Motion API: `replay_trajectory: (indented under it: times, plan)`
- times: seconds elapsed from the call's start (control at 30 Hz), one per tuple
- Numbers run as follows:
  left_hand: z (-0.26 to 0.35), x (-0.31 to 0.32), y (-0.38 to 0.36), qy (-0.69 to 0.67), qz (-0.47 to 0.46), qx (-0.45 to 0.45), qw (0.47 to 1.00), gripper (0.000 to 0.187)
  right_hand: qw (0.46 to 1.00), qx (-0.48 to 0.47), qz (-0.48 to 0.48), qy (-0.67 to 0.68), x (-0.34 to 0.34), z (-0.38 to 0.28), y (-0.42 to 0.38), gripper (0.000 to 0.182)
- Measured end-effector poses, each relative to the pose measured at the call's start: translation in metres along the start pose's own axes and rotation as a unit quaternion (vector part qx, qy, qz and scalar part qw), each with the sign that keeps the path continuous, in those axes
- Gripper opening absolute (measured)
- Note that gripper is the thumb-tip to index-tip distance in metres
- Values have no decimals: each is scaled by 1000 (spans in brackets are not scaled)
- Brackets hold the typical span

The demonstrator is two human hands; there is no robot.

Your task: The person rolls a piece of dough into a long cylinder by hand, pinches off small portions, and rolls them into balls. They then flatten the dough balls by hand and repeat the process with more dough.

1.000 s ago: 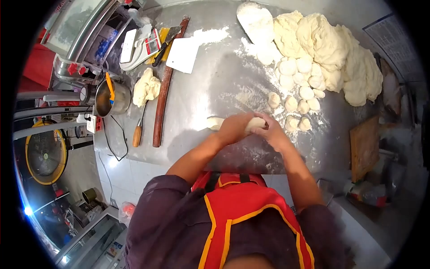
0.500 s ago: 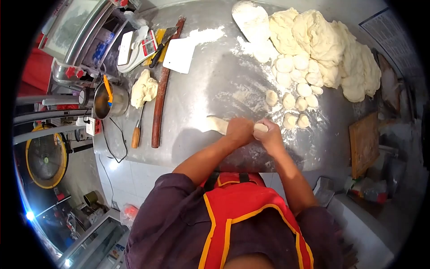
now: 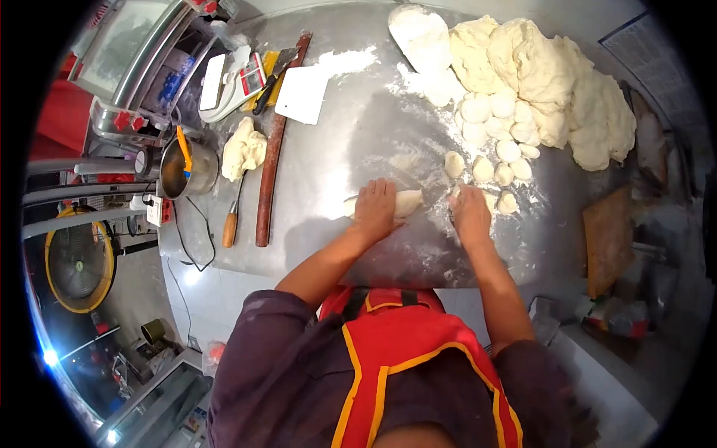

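Note:
My left hand (image 3: 376, 209) lies with stretched fingers across a short dough roll (image 3: 408, 201), whose ends show on both sides of it. To the right, my right hand (image 3: 471, 215) is down at the floured tabletop, fingers bent around a small piece of dough (image 3: 455, 192) that is mostly hidden. Close by it are cut dough pieces: one (image 3: 454, 164) above the fingertips, one (image 3: 507, 202) to the right, and several more (image 3: 483, 169) beyond. Another piece is partly covered by my right hand.
A large dough mass (image 3: 530, 60) and a floury scoop (image 3: 420, 41) lie at the far right. On the left are a rolling pin (image 3: 269, 183), white scraper (image 3: 302, 95), scale (image 3: 237, 86), dough lump (image 3: 244, 149), wooden-handled tool (image 3: 230, 229) and metal pot (image 3: 196, 173).
My hands have moved apart. The right went right with the dough piece, down toward the other pieces; the left shifted slightly left and flattened over the roll, uncovering its right end.

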State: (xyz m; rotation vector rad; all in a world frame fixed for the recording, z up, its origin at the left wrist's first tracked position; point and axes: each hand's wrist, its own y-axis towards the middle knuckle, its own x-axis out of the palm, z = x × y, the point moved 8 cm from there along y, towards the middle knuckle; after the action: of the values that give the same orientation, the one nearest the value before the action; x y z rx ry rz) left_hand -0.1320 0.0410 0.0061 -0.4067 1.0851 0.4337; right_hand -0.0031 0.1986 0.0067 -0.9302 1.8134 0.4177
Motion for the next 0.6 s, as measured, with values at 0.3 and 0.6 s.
replay_trajectory:
  times: [0.3, 0.6]
  plan:
    - [15, -10, 2, -250, -14, 108, 962, 40, 897, 34, -202, 391, 39, -56, -9, 51]
    - [19, 14, 5, -108, 49, 46, 992, 17, 964, 31, -70, 253, 22, -68, -15, 33]
